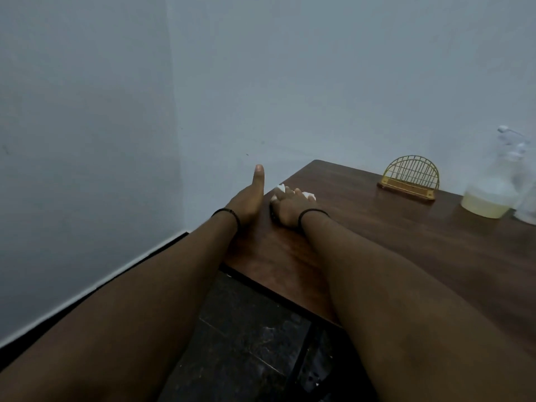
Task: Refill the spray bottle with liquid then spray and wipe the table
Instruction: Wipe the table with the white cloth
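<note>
My right hand (288, 208) presses a white tissue (307, 195) flat on the dark wooden table (391, 242), near its far left corner. Only small white bits of the tissue show between and beyond the fingers. My left hand (249, 200) rests at the table's left edge beside it, thumb pointing up, holding nothing. A clear spray bottle (516, 181) stands at the far right of the table. Next to it is a clear container with pale yellow liquid (485, 206) in its bottom.
A gold wire napkin holder (410, 178) stands at the back of the table near the wall. Grey walls meet in a corner behind the table. Dark floor tiles (255, 343) lie below the table's left edge.
</note>
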